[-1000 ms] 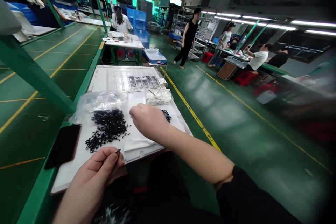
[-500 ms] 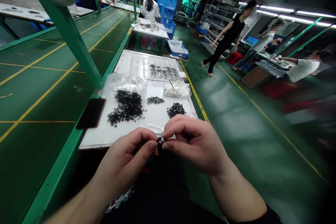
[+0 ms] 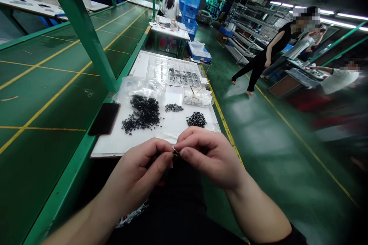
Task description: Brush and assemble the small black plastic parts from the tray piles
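Note:
My left hand (image 3: 140, 174) and my right hand (image 3: 208, 157) meet fingertip to fingertip in front of the white board's (image 3: 115, 143) near edge. Both are closed in a pinch on one tiny black part (image 3: 175, 153) held between them. On the board behind lie a large heap of small black parts (image 3: 142, 113), a smaller grey-black heap (image 3: 173, 107) and a round black heap (image 3: 196, 119). Further back sits a clear compartment tray (image 3: 161, 67), part filled with dark pieces.
A black phone (image 3: 104, 118) lies at the board's left edge on the green bench. Crumpled clear bags (image 3: 138, 86) and a small box with sticks (image 3: 197, 97) sit mid-board. A green post (image 3: 86, 38) rises at left. Other people stand and walk in the aisle at right.
My right hand came back from the board and joined the left in front of me, both pinching the small part. The view swung slightly; a person in the aisle walked on.

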### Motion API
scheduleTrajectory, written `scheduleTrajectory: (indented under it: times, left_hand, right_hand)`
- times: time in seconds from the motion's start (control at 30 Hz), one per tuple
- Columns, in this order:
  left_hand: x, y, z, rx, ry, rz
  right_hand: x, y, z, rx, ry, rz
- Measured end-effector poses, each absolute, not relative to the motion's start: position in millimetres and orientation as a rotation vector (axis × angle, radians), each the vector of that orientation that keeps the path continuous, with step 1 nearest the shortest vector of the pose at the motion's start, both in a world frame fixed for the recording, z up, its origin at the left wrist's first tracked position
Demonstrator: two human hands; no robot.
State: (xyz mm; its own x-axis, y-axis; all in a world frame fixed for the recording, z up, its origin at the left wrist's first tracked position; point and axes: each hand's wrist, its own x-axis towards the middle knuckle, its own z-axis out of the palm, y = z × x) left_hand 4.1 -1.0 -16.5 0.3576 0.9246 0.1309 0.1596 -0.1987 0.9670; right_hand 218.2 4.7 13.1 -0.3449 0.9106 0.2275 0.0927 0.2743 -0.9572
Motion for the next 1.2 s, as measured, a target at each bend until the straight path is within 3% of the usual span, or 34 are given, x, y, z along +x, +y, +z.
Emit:
scheduleTrajectory:
  times: [0.17,0.37,0.57,0.9,1.03,1.2]
  left_hand:
    - [3,2,-19,1.881,0.972,1.009]
    - [-1,9,-25,2.148,1.049,1.016]
    - [-6,8,-32,1.871,1.126,0.882]
    - [3,4,-37,1.061,1.147,1.110]
    - [7,7,-38,0.986,1.040,1.042]
    - [7,5,-30,1.224,1.089,0.994]
  right_hand:
    - [218,4,14,-1.172,-1.633,1.317]
    - [214,1,12,-1.120,-1.880,0.867]
    - [214,1,3,-1.054,-1.808,0.785]
    - [198,1,-18,-0.975,-1.825,0.852]
    - [203,5,-16,-0.997,-1.931,0.859]
    - [237,2,19,-0.709,-1.334,0.833]
